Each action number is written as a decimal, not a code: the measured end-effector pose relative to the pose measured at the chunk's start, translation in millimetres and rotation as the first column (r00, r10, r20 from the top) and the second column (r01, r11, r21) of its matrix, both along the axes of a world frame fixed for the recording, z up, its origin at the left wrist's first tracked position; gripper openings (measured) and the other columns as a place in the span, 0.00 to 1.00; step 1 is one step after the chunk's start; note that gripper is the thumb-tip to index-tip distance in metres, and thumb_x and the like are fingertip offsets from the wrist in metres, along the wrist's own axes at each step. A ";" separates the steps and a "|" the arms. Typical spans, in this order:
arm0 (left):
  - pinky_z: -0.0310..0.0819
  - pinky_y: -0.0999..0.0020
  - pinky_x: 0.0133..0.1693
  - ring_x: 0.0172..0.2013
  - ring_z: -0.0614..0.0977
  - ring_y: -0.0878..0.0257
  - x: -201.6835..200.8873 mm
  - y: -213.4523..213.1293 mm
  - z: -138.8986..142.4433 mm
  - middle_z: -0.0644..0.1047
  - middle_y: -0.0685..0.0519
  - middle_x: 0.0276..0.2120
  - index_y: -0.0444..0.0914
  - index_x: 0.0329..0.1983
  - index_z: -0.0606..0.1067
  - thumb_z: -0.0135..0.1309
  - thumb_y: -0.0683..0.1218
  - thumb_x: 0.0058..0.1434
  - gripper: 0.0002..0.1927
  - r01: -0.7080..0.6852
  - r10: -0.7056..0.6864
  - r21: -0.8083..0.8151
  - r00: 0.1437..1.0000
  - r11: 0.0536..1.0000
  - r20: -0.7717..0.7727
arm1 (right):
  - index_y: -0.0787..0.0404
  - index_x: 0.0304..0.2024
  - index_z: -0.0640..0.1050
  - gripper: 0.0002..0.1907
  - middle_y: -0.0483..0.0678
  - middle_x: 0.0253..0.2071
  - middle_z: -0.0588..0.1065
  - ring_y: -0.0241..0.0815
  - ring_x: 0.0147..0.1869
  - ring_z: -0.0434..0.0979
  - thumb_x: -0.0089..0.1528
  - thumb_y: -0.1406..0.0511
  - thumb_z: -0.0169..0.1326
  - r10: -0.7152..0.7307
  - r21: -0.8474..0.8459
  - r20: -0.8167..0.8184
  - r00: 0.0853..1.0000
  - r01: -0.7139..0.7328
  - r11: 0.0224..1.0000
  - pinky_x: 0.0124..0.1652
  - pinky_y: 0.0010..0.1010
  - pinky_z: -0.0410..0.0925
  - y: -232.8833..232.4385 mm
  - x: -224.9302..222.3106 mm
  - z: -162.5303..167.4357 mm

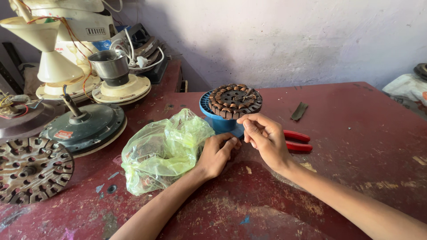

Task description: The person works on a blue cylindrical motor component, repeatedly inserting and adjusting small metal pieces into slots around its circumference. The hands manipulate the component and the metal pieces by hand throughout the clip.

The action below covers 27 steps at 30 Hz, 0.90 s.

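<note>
While one green plastic bag [164,151] is lying crumpled on the red desk [356,146], the left hand [216,154] is resting just beside it, fingers curled together, holding nothing visible. One wound stator [235,100] is sitting on one blue spool [218,121]. The right hand [265,138] is pinching at its edge, with one pair of red-handled pliers [298,141] lying behind it.

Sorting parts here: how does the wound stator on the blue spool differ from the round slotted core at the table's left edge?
The copper-wound stator sits raised on the blue plastic spool; the bare slotted metal core lies flat on the red table, looks larger and carries no windings. Both are round.
</note>
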<state>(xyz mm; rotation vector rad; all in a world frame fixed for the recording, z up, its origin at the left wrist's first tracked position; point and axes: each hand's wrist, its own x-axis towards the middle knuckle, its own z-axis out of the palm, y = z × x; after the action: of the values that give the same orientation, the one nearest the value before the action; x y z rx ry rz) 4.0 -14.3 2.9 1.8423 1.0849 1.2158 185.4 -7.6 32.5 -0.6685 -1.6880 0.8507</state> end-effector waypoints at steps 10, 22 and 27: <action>0.70 0.60 0.30 0.24 0.76 0.57 -12.3 16.5 -6.9 0.75 0.45 0.21 0.31 0.35 0.75 0.40 0.49 0.65 0.18 -0.110 0.109 0.051 0.994 0.993 0.019 | 0.62 0.48 0.81 0.11 0.45 0.28 0.78 0.32 0.27 0.72 0.69 0.65 0.51 -0.036 0.238 0.369 0.929 -0.056 0.970 0.28 0.26 0.66 -10.1 -15.4 3.7; 0.74 0.64 0.45 0.37 0.80 0.60 -14.4 30.0 -10.5 0.82 0.47 0.37 0.30 0.47 0.79 0.37 0.54 0.71 0.26 0.221 -0.135 -0.117 0.855 0.968 0.501 | 0.68 0.39 0.82 0.11 0.52 0.30 0.82 0.42 0.26 0.79 0.63 0.67 0.52 -0.085 0.178 0.498 0.863 -0.006 0.984 0.28 0.32 0.70 -7.8 -12.3 -4.2; 0.73 0.66 0.42 0.36 0.78 0.64 -12.4 21.6 -4.6 0.80 0.50 0.34 0.32 0.44 0.80 0.42 0.57 0.73 0.25 0.192 -0.126 -0.103 0.884 0.976 0.450 | 0.70 0.37 0.80 0.10 0.55 0.30 0.82 0.42 0.26 0.81 0.61 0.68 0.52 -0.138 0.217 0.532 0.835 0.024 0.976 0.29 0.33 0.71 -11.0 -9.2 2.5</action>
<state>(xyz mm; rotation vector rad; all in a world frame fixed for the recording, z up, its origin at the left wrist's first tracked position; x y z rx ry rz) -8.4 7.3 -1.7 1.4170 0.7291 1.3333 176.2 -18.6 35.0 -0.8916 -2.2038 0.4299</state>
